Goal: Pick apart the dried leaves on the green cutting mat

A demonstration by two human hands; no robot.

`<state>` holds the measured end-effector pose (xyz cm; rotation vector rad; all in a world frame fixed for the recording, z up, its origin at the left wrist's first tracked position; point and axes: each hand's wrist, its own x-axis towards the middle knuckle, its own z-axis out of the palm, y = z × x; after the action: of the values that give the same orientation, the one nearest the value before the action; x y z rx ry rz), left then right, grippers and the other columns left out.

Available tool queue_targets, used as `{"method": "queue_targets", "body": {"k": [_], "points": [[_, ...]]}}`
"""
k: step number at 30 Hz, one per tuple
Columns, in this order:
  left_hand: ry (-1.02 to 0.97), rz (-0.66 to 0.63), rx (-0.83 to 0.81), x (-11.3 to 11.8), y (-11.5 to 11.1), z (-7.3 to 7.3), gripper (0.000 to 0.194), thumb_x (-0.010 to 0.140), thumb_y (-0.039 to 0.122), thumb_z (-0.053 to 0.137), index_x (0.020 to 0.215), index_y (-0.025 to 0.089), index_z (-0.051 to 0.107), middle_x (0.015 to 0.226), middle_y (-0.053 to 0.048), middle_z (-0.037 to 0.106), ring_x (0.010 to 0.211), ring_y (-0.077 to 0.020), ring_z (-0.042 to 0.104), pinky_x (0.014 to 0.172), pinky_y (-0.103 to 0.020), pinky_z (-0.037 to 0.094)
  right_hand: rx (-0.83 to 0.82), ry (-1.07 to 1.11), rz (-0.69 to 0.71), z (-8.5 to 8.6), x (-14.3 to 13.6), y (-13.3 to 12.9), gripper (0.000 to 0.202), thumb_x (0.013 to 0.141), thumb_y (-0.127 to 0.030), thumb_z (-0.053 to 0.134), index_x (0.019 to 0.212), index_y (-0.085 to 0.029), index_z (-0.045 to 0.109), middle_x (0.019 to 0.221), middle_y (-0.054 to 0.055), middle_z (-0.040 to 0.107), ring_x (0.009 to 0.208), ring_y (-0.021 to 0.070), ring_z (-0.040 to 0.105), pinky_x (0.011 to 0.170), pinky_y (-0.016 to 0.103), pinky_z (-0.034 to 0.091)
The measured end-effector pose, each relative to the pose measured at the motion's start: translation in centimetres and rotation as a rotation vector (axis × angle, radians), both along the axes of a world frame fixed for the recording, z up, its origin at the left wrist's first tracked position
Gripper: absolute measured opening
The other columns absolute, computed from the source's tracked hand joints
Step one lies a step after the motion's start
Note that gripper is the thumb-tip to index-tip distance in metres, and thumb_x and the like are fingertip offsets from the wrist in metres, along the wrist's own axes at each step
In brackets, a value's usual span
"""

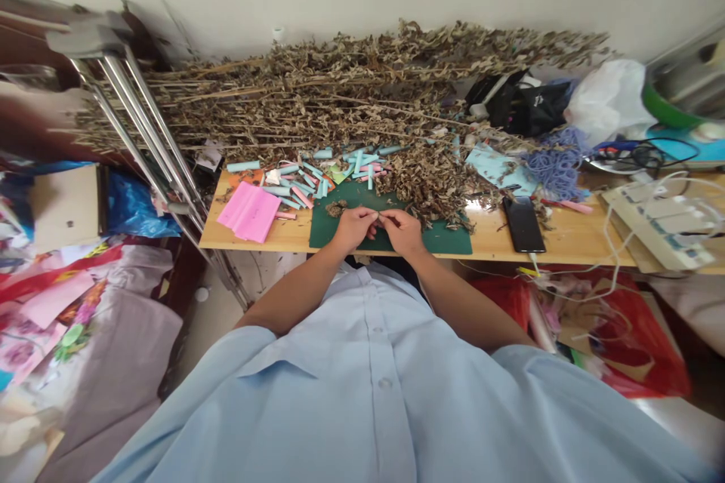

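While one person in a light blue shirt (362,377) sits close against the wooden table (294,235), two bare hands meet over its one green mat (325,240). The left hand (356,229) and the right hand (403,232) both have curled fingers, their tips brought together in the middle; something tiny and pale seems to show there, but from where I stand I cannot tell whether either hand is gripping anything.

One small clump of dried leaf (336,207) sits on the mat, just beside the left hand. Beyond the right hand lies one big heap of loose leaves (419,175), spilling over the mat's far edge and right part. Paper rolls (294,187) are scattered left of that heap — well over a dozen pale blue ones and a few pink, too jumbled for an exact count. One stack of pink paper (249,211) lies left of the mat, one batch of blue paper (501,168) beyond its right end.

Along the wall stretch dried stalks (317,75), dozens at least. On the right I count one black phone (524,225) with a cable plugged in, one bundle of purple cord (558,164), one white plastic bag (610,102) and one power strip (660,226) — several plugs in it. One metal-legged stand (128,102) leans at the table's left end.
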<state>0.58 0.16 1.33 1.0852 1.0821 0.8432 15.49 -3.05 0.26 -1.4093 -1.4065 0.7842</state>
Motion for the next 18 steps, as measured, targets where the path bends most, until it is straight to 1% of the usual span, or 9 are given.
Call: {"method": "queue_targets", "body": {"k": [5, 8, 13, 15, 18], "points": [[0.127, 0.030, 0.014, 0.5, -0.4, 0.8, 0.018, 0.085, 0.027, 0.064, 0.086, 0.011, 0.072, 0.059, -0.001, 0.061, 0.047, -0.0088, 0.055, 0.043, -0.020, 0.048, 0.040, -0.109, -0.014, 0.5, 0.0, -0.2, 0.019, 0.086, -0.034, 0.059, 0.088, -0.021, 0.072, 0.085, 0.006, 0.072, 0.074, 0.0189, 0.065, 0.075, 0.034, 0.053], [0.152, 0.037, 0.002, 0.7, -0.5, 1.0, 0.017, 0.086, 0.026, 0.062, 0.084, 0.011, 0.071, 0.057, -0.001, 0.060, 0.045, -0.0081, 0.054, 0.042, -0.019, 0.046, -0.001, -0.069, -0.032, 0.9, -0.2, -0.2, 0.018, 0.083, -0.035, 0.061, 0.084, -0.020, 0.071, 0.079, 0.005, 0.072, 0.070, 0.0191, 0.065, 0.072, 0.034, 0.054], [0.037, 0.018, -0.046, 0.5, -0.1, 0.7, 0.016, 0.087, 0.025, 0.061, 0.084, 0.010, 0.068, 0.062, -0.001, 0.063, 0.045, -0.0070, 0.053, 0.041, -0.018, 0.043, -0.153, 0.185, -0.060, 1.0, -0.7, 0.5, 0.016, 0.077, -0.035, 0.065, 0.079, -0.019, 0.070, 0.066, 0.002, 0.070, 0.060, 0.0186, 0.066, 0.061, 0.031, 0.054], [-0.019, 0.039, -0.084, 0.4, 0.1, 0.5, 0.016, 0.087, 0.026, 0.062, 0.085, 0.010, 0.066, 0.062, -0.001, 0.062, 0.045, -0.0073, 0.054, 0.041, -0.018, 0.044, -0.197, 0.313, -0.089, 0.7, -0.8, 1.0, 0.015, 0.073, -0.033, 0.067, 0.077, -0.019, 0.069, 0.062, 0.001, 0.068, 0.057, 0.0179, 0.065, 0.059, 0.031, 0.054], [-0.100, 0.099, -0.136, 0.3, 0.2, 0.4, 0.017, 0.086, 0.028, 0.063, 0.084, 0.011, 0.064, 0.062, 0.000, 0.061, 0.045, -0.0080, 0.055, 0.042, -0.020, 0.046, -0.245, 0.500, -0.178, 0.0, -0.8, 1.6, 0.016, 0.068, -0.033, 0.071, 0.077, -0.020, 0.068, 0.062, -0.001, 0.067, 0.055, 0.0169, 0.064, 0.059, 0.031, 0.056]]}}
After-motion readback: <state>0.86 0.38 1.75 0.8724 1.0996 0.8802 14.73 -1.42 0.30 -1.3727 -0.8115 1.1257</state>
